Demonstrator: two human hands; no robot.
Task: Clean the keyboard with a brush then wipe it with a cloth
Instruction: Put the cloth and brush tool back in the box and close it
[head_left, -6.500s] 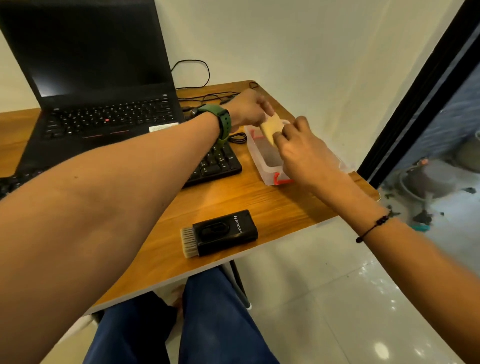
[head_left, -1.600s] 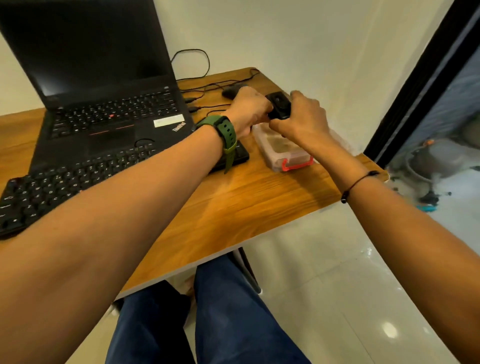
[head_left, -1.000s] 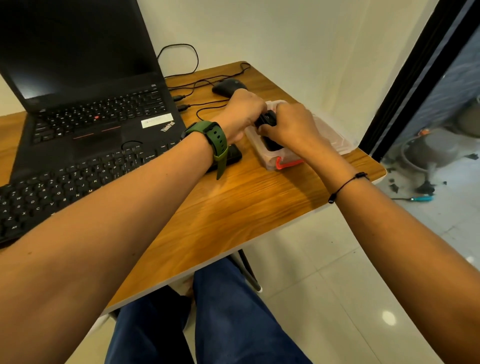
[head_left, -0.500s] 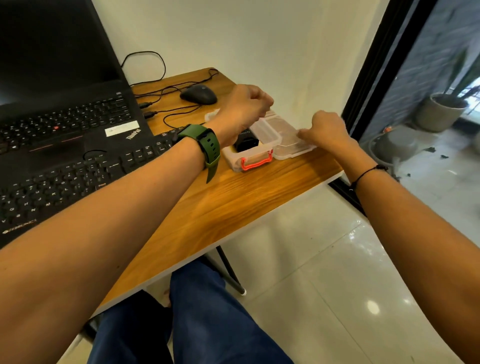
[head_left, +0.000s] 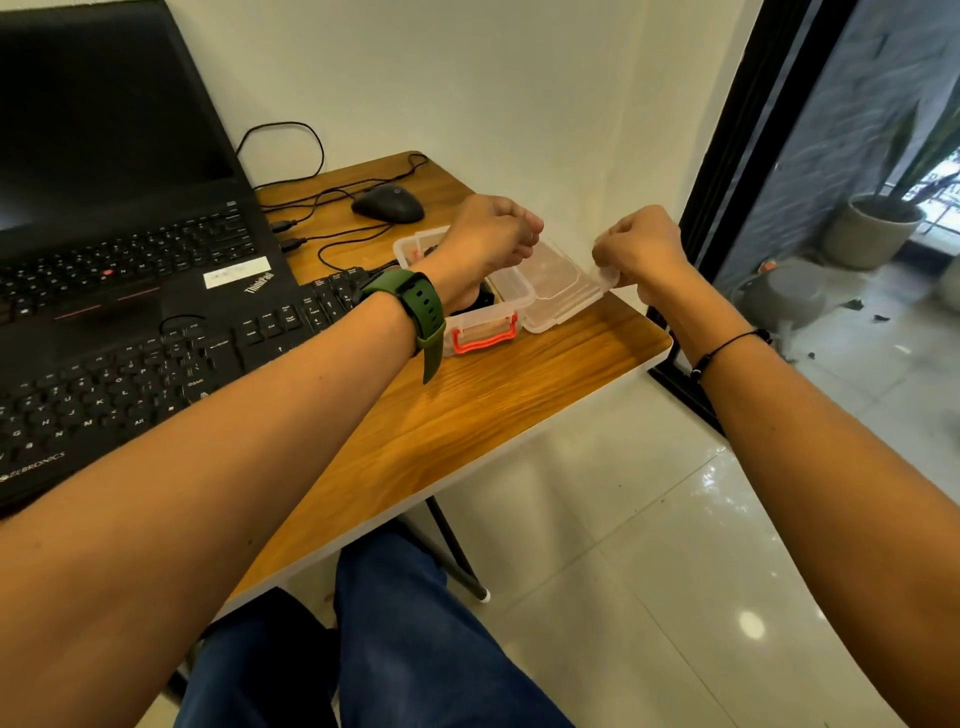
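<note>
— Since the clear plastic box (head_left: 483, 317) at about one o'clock on the surface (head_left: 467, 410) has something dark inside it, is the cleaning over?

— It looks that way to me. A dark object sits in the box, mostly hidden behind the left wrist; I judge it to be the brush, though too little shows to be sure. No cloth is in sight, and I cannot tell whether it lies in the box.

— And the keyboard (head_left: 156, 364)?

— It lies at nine o'clock, in front of the laptop (head_left: 130, 208), with nothing on it and neither hand near it.

— What are the hands doing?

— The right hand (head_left: 641, 249) has its grip pinched on the outer edge of the lid (head_left: 550, 286), which lies swung open to the box's right. The left hand (head_left: 488, 234) hovers over the box with fingers curled; whether that grip holds anything I cannot tell.

— So what remains?

— Probably just closing the lid and snapping the orange latch (head_left: 485, 338). Brushing and wiping seem finished.
</note>
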